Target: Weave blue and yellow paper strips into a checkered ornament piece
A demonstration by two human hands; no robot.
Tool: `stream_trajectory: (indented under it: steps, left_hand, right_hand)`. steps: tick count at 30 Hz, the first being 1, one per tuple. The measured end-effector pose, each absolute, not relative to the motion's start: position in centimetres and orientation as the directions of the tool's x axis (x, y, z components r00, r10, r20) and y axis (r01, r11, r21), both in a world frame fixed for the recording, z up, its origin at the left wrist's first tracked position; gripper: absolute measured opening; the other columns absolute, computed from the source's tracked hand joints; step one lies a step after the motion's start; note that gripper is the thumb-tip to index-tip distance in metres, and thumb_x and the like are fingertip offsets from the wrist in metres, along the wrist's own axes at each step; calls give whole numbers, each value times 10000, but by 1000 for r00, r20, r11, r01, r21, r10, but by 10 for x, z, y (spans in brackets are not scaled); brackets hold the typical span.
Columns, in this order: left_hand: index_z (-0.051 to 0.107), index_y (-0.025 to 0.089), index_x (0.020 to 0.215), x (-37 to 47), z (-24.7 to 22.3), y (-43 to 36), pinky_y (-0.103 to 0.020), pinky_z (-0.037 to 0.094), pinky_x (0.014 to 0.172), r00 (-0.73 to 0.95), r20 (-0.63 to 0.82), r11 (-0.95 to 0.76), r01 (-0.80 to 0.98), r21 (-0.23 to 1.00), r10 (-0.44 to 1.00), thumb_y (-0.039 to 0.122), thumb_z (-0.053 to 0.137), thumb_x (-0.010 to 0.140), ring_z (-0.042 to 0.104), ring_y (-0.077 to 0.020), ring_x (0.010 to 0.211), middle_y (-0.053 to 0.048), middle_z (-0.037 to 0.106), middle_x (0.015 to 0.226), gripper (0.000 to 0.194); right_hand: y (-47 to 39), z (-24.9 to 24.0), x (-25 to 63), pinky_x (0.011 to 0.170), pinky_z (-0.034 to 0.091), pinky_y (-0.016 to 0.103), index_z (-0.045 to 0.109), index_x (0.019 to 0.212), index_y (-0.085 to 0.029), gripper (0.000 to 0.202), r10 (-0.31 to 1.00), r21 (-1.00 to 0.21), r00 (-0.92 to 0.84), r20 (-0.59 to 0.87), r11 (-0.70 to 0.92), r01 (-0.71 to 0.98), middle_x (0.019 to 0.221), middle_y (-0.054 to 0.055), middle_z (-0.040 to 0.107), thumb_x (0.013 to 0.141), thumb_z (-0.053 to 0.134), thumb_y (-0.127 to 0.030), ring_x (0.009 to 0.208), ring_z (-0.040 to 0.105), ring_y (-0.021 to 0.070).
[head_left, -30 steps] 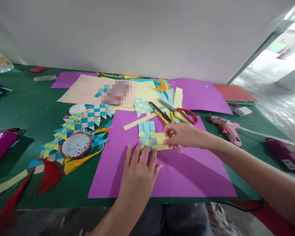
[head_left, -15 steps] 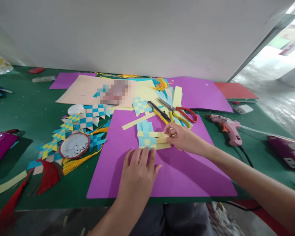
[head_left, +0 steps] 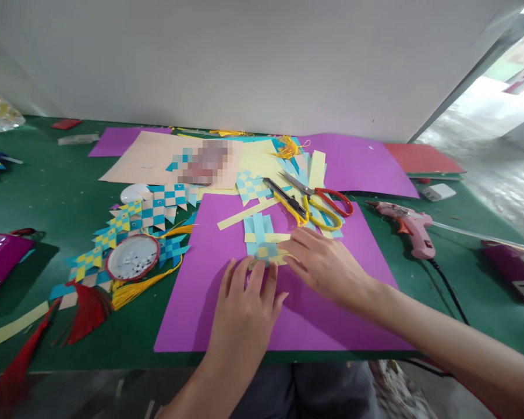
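A small weave of light blue and pale yellow paper strips [head_left: 260,237] lies on a purple sheet [head_left: 332,314]. My left hand [head_left: 248,297] is flat below it, fingers spread, with the fingertips on its near edge. My right hand [head_left: 317,259] reaches in from the right, palm down, its fingers stretched out over the yellow strip ends and covering them. Just beyond the weave are a cutter knife [head_left: 290,203] with a yellow handle and scissors [head_left: 321,195] with red and yellow handles. A loose yellow strip [head_left: 244,214] lies at the weave's far left.
Finished-looking woven paper fish [head_left: 157,212], a round dish of small black-and-white eyes [head_left: 133,258] and a red tassel [head_left: 87,311] are on the left. A pink glue gun [head_left: 408,227] with a cord lies at the right. Purple cardboard [head_left: 362,163] leans near the white wall [head_left: 227,64].
My right hand has unbent from a pinch at the yellow strip ends and moved left, flatter over the weave's right side. My left hand has stayed in place.
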State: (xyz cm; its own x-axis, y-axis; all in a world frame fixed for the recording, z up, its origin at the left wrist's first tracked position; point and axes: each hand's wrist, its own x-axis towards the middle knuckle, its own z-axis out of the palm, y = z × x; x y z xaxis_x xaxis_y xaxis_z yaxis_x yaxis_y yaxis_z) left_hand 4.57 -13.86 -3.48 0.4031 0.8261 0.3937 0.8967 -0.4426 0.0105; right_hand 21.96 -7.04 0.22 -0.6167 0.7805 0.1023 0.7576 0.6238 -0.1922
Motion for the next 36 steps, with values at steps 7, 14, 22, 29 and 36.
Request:
stream_trajectory:
  steps: [7,14,22,29,36]
  left_hand:
    - [621,160,1202,25,-25,-135,-531,422,1040,432,375,-513,845,150,820,230,503,939,586,-279,1120,-106,653,1179,297]
    - [652,143,1111,-8,-14,-107,-472,481,976,510,366,-588,797,140,779,216,486,953,608,-247,1076,-104,672,1137,241]
    - [674,153,1026,-10,-17,-97,-406,520,864,598,331,-663,737,133,730,179,481,948,620,-233,1002,-77,699,1032,210]
    - [675,130,1000,-11,-14,-96,-393,517,852,664,348,-715,699,23,661,80,478,911,624,-236,966,-89,698,994,223]
    - [681,101,988,-10,-18,-99,-425,535,858,646,424,-715,699,6,635,111,495,921,633,-256,980,-109,702,1022,198]
  right_hand:
    - [-71,-10,219,734,506,317,651,1060,-171,213,735,-294,-660,156,673,679,937,82,604,953,467,-182,893,573,191]
    - [-71,-18,221,690,507,298,650,1096,-190,230,738,-300,-645,199,673,677,944,74,599,952,501,-289,867,573,183]
    - [-72,-18,220,727,523,319,662,1050,-177,223,737,-306,-642,209,673,673,927,81,609,961,478,-268,860,571,186]
    - [-73,-18,220,626,475,265,649,1127,-202,262,696,-191,-673,252,717,670,877,64,601,974,437,-234,803,553,166]
    - [-76,-22,222,524,371,226,679,1063,-231,237,657,-72,-695,291,739,669,813,39,566,959,468,-203,748,514,148]
